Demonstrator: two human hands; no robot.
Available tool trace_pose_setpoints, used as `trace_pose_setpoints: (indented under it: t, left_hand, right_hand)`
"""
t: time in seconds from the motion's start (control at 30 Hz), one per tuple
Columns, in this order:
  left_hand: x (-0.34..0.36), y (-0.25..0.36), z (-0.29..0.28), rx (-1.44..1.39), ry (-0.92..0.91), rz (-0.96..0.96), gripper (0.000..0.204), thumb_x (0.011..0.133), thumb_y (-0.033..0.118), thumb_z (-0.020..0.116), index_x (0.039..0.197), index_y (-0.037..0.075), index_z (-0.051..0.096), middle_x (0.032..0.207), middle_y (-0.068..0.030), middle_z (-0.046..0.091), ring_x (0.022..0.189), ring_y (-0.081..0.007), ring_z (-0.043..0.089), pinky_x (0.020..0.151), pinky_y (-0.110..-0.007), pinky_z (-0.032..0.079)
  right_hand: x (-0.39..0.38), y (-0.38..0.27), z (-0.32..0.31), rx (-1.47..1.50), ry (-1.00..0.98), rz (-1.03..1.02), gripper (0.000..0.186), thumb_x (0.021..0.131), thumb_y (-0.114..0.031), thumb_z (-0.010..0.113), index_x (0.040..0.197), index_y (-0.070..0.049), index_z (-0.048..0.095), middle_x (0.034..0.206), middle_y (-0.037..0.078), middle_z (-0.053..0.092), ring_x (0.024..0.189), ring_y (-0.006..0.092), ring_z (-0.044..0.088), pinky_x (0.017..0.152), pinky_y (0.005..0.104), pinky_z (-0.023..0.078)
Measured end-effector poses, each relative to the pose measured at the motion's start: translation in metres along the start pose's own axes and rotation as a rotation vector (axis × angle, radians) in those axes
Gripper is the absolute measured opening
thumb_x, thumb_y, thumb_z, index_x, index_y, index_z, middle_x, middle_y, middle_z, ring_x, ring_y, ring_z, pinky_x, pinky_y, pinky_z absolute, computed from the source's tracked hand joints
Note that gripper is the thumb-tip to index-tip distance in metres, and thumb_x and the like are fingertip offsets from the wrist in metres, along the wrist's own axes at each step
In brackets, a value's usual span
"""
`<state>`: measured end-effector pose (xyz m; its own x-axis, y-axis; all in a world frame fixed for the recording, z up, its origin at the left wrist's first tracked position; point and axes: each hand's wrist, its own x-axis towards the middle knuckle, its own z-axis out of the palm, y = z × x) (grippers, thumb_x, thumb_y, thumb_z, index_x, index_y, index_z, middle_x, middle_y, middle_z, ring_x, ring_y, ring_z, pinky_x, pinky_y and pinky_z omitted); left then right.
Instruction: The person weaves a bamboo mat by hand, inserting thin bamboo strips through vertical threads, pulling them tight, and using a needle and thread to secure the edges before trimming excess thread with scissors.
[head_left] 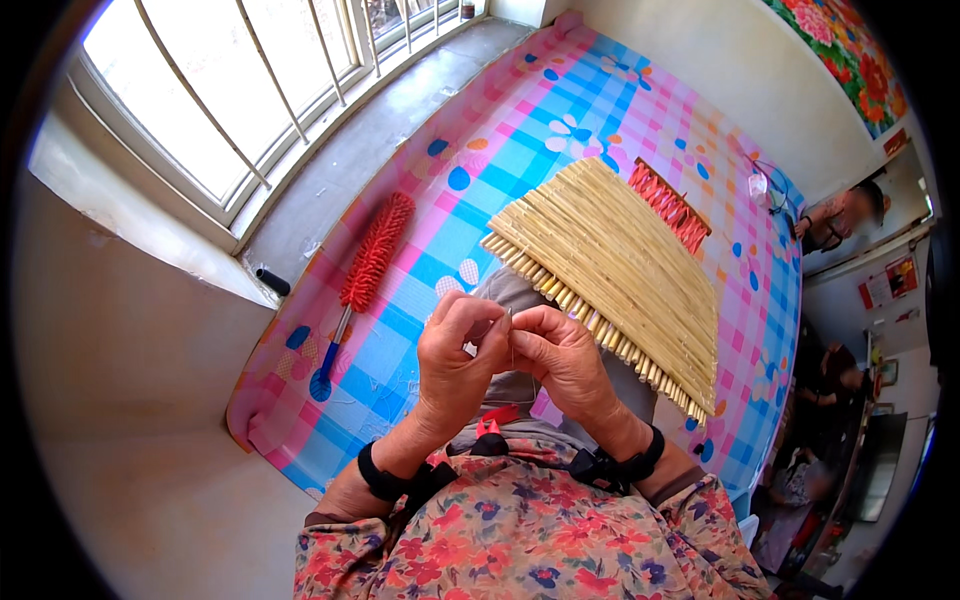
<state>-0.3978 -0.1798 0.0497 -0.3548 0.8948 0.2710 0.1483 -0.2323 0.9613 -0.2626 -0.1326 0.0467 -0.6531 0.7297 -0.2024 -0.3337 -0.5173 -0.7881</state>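
Observation:
My left hand (460,345) and my right hand (568,362) meet above my lap, fingertips pinched close together. Between them a thin, pale needle (510,313) sticks up from the left fingertips, too small to see fully. A fine thread (513,352) runs down by the right fingers, which pinch it. Just beyond the hands, a mat of straw-coloured stalks (615,270) lies tilted across my legs, its cut stalk ends facing me. Neither hand touches the mat.
A red bristly duster (380,250) with a blue handle lies left on the checked, flowered sheet (420,230). Behind the mat is a red-threaded frame (670,205). A barred window (270,80) borders the left. Other people, including one person (835,215), are at the right.

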Motion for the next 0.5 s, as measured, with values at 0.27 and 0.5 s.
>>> trace_pose_setpoints:
  t: [0.27, 0.5]
  left_hand:
    - [0.0038, -0.0051, 0.005, 0.032, 0.053, 0.064, 0.009, 0.078, -0.003, 0.063, 0.083, 0.001, 0.057, 0.075, -0.0039, 0.05, 0.059, -0.0088, 0.053, 0.051, -0.022, 0.042]
    - [0.0055, -0.0032, 0.0067, 0.016, 0.047, 0.03, 0.008, 0.078, -0.002, 0.064, 0.082, 0.001, 0.057, 0.074, -0.0041, 0.05, 0.06, -0.0091, 0.054, 0.052, -0.023, 0.042]
  right_hand:
    - [0.0007, -0.0009, -0.0026, 0.019, -0.002, 0.001, 0.018, 0.092, -0.01, 0.053, 0.105, 0.002, 0.054, 0.091, 0.008, 0.061, 0.082, 0.0162, 0.063, 0.078, 0.0304, 0.054]
    - [0.0009, -0.0008, -0.0054, 0.001, 0.012, -0.008, 0.018, 0.091, -0.01, 0.054, 0.105, 0.002, 0.055, 0.091, 0.008, 0.061, 0.082, 0.0158, 0.064, 0.078, 0.0287, 0.053]
